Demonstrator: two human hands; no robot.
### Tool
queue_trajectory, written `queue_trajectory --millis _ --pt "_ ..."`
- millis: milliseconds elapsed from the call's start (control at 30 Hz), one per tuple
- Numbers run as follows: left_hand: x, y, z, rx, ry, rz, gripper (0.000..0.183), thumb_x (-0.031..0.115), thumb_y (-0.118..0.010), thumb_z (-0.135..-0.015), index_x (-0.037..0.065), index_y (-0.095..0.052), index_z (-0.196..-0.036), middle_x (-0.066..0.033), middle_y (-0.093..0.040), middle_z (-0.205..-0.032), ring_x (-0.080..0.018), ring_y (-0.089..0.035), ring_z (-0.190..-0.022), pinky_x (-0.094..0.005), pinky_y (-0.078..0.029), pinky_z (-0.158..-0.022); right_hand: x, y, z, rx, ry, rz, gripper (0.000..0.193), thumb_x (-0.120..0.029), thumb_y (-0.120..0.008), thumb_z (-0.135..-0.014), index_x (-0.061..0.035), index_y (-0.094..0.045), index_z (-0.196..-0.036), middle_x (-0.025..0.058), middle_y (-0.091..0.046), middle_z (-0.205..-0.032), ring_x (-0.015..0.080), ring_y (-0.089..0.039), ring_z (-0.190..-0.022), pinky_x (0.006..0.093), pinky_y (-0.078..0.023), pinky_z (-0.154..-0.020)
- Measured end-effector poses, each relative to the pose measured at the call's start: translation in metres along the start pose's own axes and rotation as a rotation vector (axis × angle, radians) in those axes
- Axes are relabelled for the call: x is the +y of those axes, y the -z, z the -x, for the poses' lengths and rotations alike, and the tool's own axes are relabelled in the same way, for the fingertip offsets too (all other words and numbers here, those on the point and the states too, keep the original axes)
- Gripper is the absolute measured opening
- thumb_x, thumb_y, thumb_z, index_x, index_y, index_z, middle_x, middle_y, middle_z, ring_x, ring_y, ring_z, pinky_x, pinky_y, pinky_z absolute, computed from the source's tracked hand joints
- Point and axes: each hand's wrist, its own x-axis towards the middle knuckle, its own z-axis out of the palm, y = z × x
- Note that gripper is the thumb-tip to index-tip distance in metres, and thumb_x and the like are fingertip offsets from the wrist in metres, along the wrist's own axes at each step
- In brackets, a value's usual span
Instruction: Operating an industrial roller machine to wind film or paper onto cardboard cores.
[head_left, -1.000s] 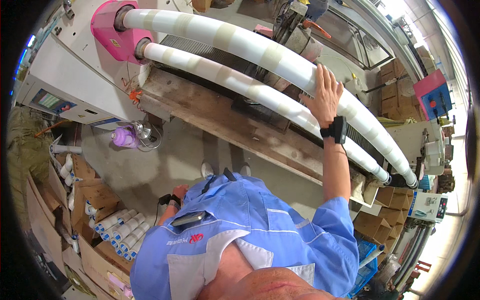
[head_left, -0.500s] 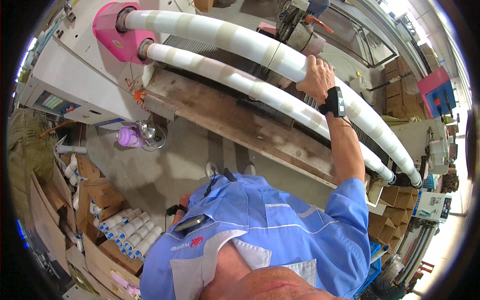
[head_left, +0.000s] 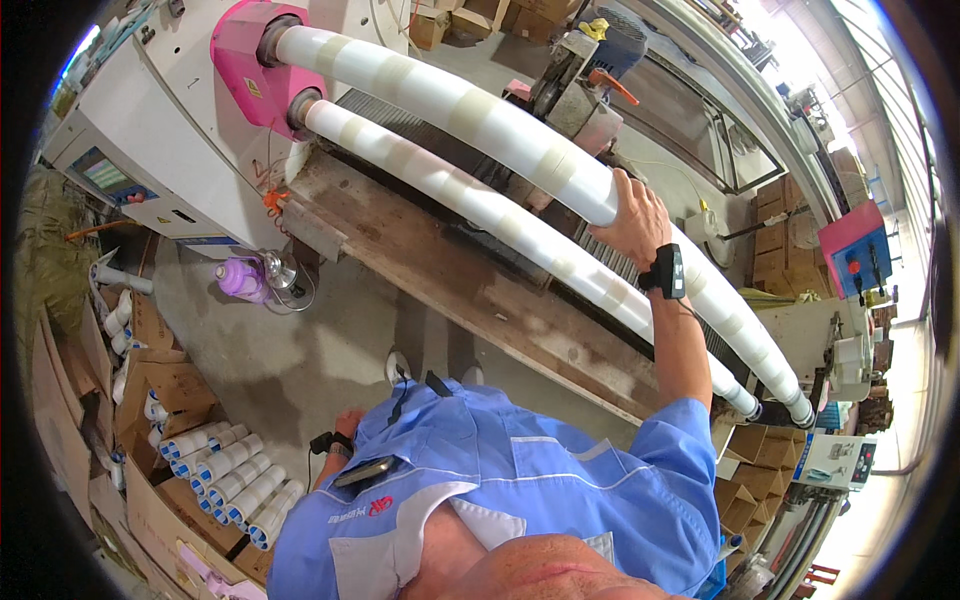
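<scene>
My right hand [head_left: 636, 222] lies palm down over the thick long white roll [head_left: 470, 115], its fingers apart from the thumb and curved over the surface. Beige bands ring this roll at intervals. A thinner, similarly banded white roll [head_left: 500, 228] runs beside it on my side. Both are mounted at the left on a pink machine head [head_left: 240, 75]. Down by my left side, close to the blue work jacket, is my left hand [head_left: 349, 422]; its fingers are too hidden to make out.
A dirty bench ledge [head_left: 450, 290] runs between me and the rolls. On the floor at left stands a purple-and-silver jug [head_left: 245, 279]. Open cardboard boxes [head_left: 175, 385] hold short white rolls [head_left: 232, 480] with blue ends. Beyond the rolls is an orange-handled mechanism [head_left: 575, 100].
The view has shifted, moving the machine's far side lower in the picture. My right hand stays on the thick roll. More of my left hand shows beside the jacket.
</scene>
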Motion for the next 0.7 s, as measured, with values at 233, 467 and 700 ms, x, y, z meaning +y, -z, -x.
queue_trajectory --millis 233,467,700 --pt "0.014 0.0 -0.001 -0.113 0.029 -0.098 0.028 0.036 -0.053 -0.091 0.021 -0.07 -0.108 -0.0049 -0.072 -0.101 -0.0288 -0.069 -0.096 -0.0441 -0.056 -0.077 0.0 -0.005 0.005 0.068 -0.02 0.016 0.085 -0.028 -0.079 -0.06 -0.0101 -0.047 -0.137 0.0144 -0.058 -0.124 0.0347 -0.058 -0.112 0.0445 -0.046 -0.096" --pt "-0.014 -0.025 -0.026 0.168 -0.087 0.096 0.023 0.028 -0.065 -0.083 0.018 -0.07 -0.104 -0.01 -0.072 -0.096 -0.0333 -0.069 -0.091 -0.0453 -0.056 -0.076 0.016 -0.012 0.009 0.179 0.038 -0.112 0.078 -0.036 -0.072 -0.068 -0.0099 -0.047 -0.138 0.0151 -0.054 -0.13 0.0368 -0.054 -0.117 0.0478 -0.043 -0.1" --pt "-0.012 -0.028 -0.028 0.152 0.0 0.417 0.031 0.027 -0.066 -0.085 0.004 -0.071 -0.106 -0.0096 -0.071 -0.091 -0.0234 -0.067 -0.079 -0.0372 -0.053 -0.07 -0.013 -0.001 0.003 0.063 -0.065 0.082 0.091 -0.036 -0.079 -0.063 -0.0079 -0.043 -0.141 0.0191 -0.058 -0.126 0.0338 -0.055 -0.118 0.0441 -0.043 -0.099"
